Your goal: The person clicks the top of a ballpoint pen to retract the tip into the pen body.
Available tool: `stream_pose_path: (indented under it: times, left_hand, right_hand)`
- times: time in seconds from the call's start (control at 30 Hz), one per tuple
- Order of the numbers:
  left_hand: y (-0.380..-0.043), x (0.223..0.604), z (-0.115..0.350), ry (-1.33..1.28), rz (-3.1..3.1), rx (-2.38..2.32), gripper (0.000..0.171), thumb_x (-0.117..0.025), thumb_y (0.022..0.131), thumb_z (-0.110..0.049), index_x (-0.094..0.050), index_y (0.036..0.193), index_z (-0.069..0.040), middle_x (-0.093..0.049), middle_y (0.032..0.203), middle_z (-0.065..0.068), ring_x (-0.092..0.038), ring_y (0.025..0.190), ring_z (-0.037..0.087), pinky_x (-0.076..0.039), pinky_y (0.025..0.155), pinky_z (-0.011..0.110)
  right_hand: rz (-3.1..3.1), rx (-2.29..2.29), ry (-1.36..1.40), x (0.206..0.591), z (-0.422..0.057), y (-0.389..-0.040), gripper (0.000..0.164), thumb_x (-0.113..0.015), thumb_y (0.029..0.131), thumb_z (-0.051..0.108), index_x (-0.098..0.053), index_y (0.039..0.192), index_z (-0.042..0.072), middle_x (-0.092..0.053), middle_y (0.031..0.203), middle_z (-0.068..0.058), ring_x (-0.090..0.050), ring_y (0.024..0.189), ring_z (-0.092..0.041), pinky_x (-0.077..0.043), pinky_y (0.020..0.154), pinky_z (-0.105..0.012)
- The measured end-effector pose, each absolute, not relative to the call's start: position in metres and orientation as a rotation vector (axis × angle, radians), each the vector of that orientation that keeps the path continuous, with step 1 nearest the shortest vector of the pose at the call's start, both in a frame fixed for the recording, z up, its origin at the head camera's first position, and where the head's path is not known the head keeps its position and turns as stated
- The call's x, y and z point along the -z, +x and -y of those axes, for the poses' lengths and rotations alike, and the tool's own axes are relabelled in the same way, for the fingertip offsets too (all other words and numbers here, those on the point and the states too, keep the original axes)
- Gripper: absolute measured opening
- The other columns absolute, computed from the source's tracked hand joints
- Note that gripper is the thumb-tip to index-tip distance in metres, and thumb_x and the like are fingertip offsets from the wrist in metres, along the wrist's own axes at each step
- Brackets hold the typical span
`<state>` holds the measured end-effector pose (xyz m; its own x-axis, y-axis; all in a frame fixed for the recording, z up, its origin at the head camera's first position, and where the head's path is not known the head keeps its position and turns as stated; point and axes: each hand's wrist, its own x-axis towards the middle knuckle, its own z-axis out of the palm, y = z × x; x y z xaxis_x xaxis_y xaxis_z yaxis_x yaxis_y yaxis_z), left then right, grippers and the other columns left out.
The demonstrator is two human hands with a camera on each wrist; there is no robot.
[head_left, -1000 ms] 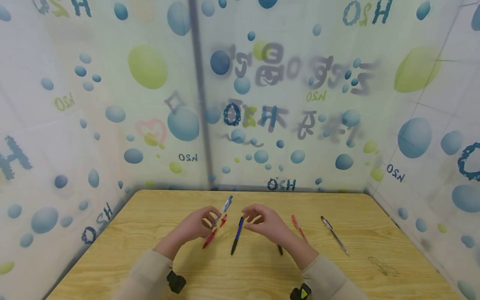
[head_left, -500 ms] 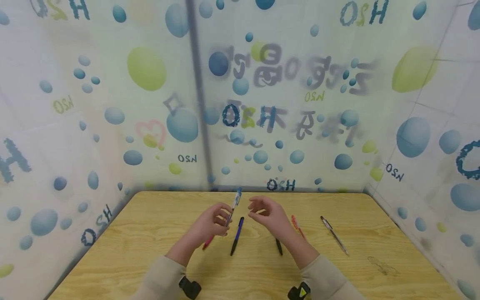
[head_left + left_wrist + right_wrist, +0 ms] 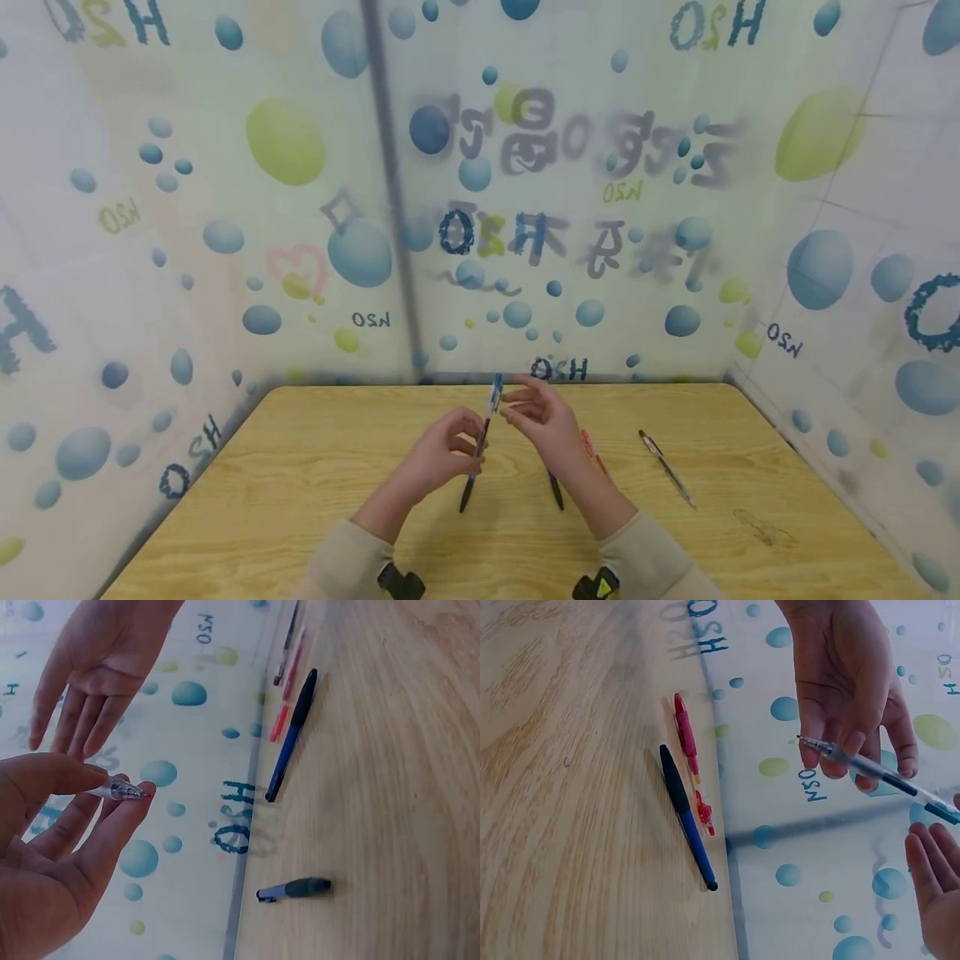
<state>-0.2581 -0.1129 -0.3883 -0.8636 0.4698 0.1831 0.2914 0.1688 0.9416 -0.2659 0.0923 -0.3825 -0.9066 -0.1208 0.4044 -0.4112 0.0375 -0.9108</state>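
Note:
My left hand [image 3: 438, 454] pinches a clear gel pen [image 3: 494, 398] with a blue top, its point down, raised over the table. In the left wrist view the clear tip pokes out between thumb and fingers. My right hand [image 3: 551, 429] is at the pen's blue end, fingers mostly straight; in the right wrist view its fingertips [image 3: 922, 851] are close to that end, and contact cannot be told. Below lies a blue pen with a black grip [image 3: 686, 814]; a red pen [image 3: 685, 735] beside it is hidden by my left hand in the head view.
On the wooden table [image 3: 322, 433], a second blue-and-black pen [image 3: 556, 490] and a red pen [image 3: 592, 447] lie partly behind my right arm. A clear pen with a dark end [image 3: 667, 469] lies farther right. A bubble-patterned curtain [image 3: 300, 217] stands behind the table.
My left hand has lifted the gel pen and carried it right, turning it more upright. My right hand has risen slightly, and the pen's blue end is now beside its fingers.

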Motion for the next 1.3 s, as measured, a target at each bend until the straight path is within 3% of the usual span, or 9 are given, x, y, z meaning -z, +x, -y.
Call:
stream_pose_path:
  times: [0.2,0.4,0.63,0.87,1.3]
  left_hand:
    - [-0.253,0.391,0.102,0.769,-2.224,-1.811,0.033,-0.065,0.086,0.011,-0.052,0.114,0.000,-0.057,0.109,0.018,-0.065,0.089,0.029,-0.057,0.072,0.043]
    - [-0.249,0.392,0.094,0.722,-2.180,-1.845,0.030,-0.065,0.087,0.010,-0.053,0.112,-0.002,-0.057,0.110,0.023,-0.066,0.088,0.027,-0.057,0.072,0.042]
    - [-0.245,0.390,0.088,0.630,-2.132,-1.910,0.029,-0.065,0.090,0.003,-0.051,0.115,-0.002,-0.059,0.111,0.018,-0.065,0.095,0.036,-0.057,0.074,0.041]
    - [-0.244,0.388,0.081,0.508,-2.087,-1.981,0.025,-0.066,0.090,0.002,-0.052,0.111,-0.002,-0.063,0.106,0.016,-0.067,0.088,0.030,-0.058,0.072,0.042]
    - [-0.245,0.391,0.076,0.422,-2.085,-1.997,0.027,-0.068,0.088,0.002,-0.058,0.113,0.001,-0.064,0.097,0.013,-0.067,0.086,0.024,-0.058,0.070,0.042]
  right_hand:
    - [2.043,-2.012,0.506,0.376,-0.093,-0.263,0.051,-0.069,0.091,0.004,-0.054,0.138,0.014,-0.064,0.113,-0.013,-0.066,0.096,-0.025,-0.056,0.080,-0.033]
    - [2.031,-2.017,0.452,0.373,-0.093,-0.260,0.047,-0.066,0.092,0.000,-0.057,0.136,0.013,-0.058,0.112,-0.015,-0.066,0.092,-0.025,-0.057,0.076,-0.033]
    - [2.003,-1.950,0.484,0.372,-0.094,-0.260,0.040,-0.065,0.092,-0.002,-0.061,0.130,0.009,-0.060,0.111,-0.014,-0.066,0.091,-0.022,-0.057,0.077,-0.044]
    - [1.986,-1.964,0.486,0.370,-0.094,-0.258,0.038,-0.065,0.091,-0.003,-0.062,0.129,0.006,-0.060,0.111,-0.014,-0.065,0.091,-0.021,-0.058,0.075,-0.037]
    - [1.969,-2.021,0.512,0.368,-0.096,-0.256,0.030,-0.063,0.092,-0.004,-0.064,0.122,0.002,-0.061,0.115,-0.021,-0.064,0.091,-0.020,-0.057,0.077,-0.039]
